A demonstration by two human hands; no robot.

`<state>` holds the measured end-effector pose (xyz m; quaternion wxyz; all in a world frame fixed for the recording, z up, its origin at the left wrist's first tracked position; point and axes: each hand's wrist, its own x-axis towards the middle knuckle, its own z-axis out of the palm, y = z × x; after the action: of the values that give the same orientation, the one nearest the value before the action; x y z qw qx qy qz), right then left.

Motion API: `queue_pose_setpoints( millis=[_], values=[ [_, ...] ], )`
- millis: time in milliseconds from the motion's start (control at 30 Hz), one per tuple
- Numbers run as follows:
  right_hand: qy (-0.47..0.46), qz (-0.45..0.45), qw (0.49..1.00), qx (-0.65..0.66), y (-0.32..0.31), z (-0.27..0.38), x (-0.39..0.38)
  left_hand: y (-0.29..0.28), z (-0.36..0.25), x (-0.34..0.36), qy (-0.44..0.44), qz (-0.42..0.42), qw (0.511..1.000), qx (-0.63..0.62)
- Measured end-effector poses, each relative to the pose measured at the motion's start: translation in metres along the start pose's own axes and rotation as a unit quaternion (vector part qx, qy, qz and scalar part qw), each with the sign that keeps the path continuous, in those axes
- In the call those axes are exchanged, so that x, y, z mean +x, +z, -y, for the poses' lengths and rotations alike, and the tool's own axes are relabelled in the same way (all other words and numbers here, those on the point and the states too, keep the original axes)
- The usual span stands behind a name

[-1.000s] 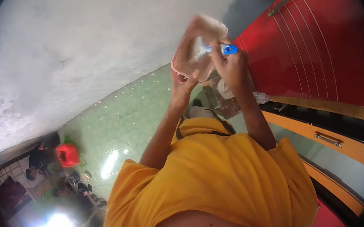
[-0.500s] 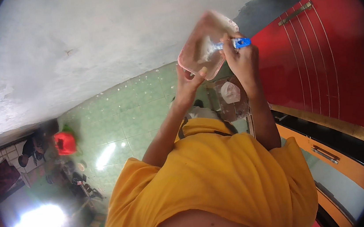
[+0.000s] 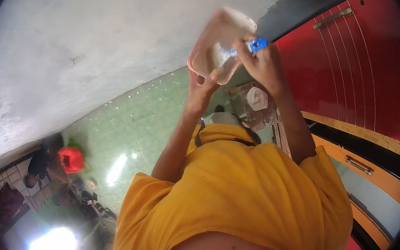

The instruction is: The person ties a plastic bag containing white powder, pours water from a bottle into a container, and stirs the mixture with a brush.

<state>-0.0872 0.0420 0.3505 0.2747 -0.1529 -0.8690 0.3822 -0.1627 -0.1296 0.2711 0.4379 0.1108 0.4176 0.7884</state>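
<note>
A pinkish, rounded-corner plastic container point(image 3: 198, 51) is held up in front of me, tilted, with whitish paint smeared inside. Around its near edge my left hand point(image 3: 201, 89) is closed, the thumb over the rim. My right hand point(image 3: 263, 64) grips a paintbrush point(image 3: 258, 44) by its blue handle. The white-coated brush head is inside the container; its bristles are blurred, so I cannot tell whether they touch the bottom.
A patchy white wall point(image 3: 103, 42) rises ahead, above green floor tiles point(image 3: 145, 111) with white specks. Red cabinet doors point(image 3: 322, 78) and an orange drawer point(image 3: 339, 152) stand at right. A whitish bundle point(image 3: 257, 98) rests on a worn stool point(image 3: 258, 119). Another person point(image 3: 43, 163) is at far left beside a red object point(image 3: 71, 160).
The container, brush and both hands have shifted slightly left and up. The brush still sits inside the container. The person at far left has moved toward the red object.
</note>
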Motion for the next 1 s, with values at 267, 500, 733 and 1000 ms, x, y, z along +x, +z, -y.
queue_pose_setpoints(
  millis=[267,500,733,1000],
  values=[
    [-0.017,0.008,0.988,-0.154,0.016,0.008,0.007,-0.027,-0.003,-0.001,-0.054,0.039,0.998,-0.003],
    [0.070,-0.064,0.994,-0.061,0.050,-0.004,-0.007,-0.042,-0.006,0.007,-0.080,0.018,0.996,-0.040],
    [0.082,-0.181,0.978,-0.060,0.070,-0.003,-0.012,-0.063,0.002,0.023,-0.005,0.006,1.000,0.015],
    [0.149,-0.192,0.962,0.125,0.084,0.021,-0.003,-0.060,-0.011,0.022,-0.002,0.019,0.998,0.066]
  ],
)
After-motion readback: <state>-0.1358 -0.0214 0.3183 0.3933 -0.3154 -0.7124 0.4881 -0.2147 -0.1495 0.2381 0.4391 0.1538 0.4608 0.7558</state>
